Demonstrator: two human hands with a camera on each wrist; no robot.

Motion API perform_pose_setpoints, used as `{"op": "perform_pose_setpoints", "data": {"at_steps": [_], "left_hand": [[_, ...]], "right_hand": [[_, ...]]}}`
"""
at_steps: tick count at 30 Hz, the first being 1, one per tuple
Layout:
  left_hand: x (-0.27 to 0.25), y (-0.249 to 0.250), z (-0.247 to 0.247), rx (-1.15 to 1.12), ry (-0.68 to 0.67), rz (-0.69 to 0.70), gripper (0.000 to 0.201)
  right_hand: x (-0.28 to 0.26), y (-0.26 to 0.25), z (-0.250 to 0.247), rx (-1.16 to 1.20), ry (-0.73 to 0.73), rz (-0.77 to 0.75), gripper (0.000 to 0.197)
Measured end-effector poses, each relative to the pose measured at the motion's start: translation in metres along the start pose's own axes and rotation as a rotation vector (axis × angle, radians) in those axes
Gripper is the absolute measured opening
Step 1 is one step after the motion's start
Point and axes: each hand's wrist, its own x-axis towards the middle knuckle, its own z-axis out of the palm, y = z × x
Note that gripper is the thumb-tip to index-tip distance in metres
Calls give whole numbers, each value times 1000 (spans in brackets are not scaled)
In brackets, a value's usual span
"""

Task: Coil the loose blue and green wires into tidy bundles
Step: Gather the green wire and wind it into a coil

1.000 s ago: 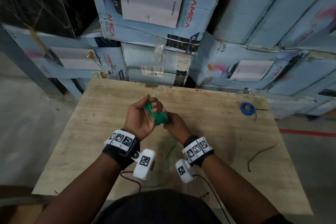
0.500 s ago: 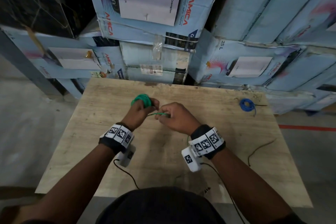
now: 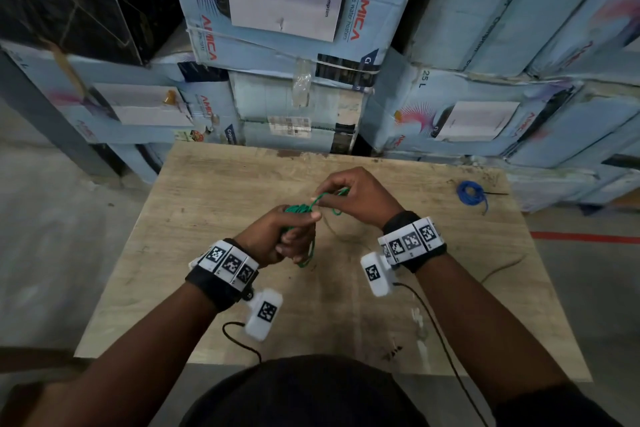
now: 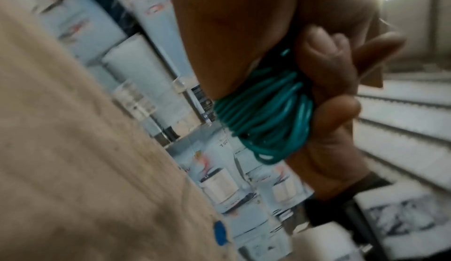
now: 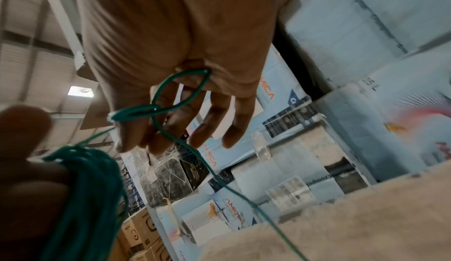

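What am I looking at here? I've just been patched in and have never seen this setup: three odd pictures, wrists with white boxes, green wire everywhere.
No machine: a person works with bare hands, wearing a camera on the head and one on each wrist; the white boxes are the wrist cameras. The wide picture looks down from the head; the other two look along each hand. The left hand grips a coiled green wire bundle. The right hand pinches the bundle's loose green end, held above the wooden table. A finished blue wire coil lies at the table's far right corner, and a thin dark wire piece lies near the right edge. Stacked water-heater cartons stand behind.
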Motion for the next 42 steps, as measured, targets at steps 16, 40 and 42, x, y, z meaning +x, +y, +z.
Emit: {"op": "perform_pose_setpoints", "data": {"at_steps": [16, 40, 42], "left_hand": [[-11, -6, -31, -199, 513, -9, 53], [-23, 24, -64, -456, 489, -22, 49], [-21, 22, -56, -537, 432, -8, 50]], "right_hand": [[-4, 20, 16, 495, 12, 330, 35], [52, 44, -21, -296, 384, 443, 20], [47, 31, -3, -292, 165, 312, 36]]}}
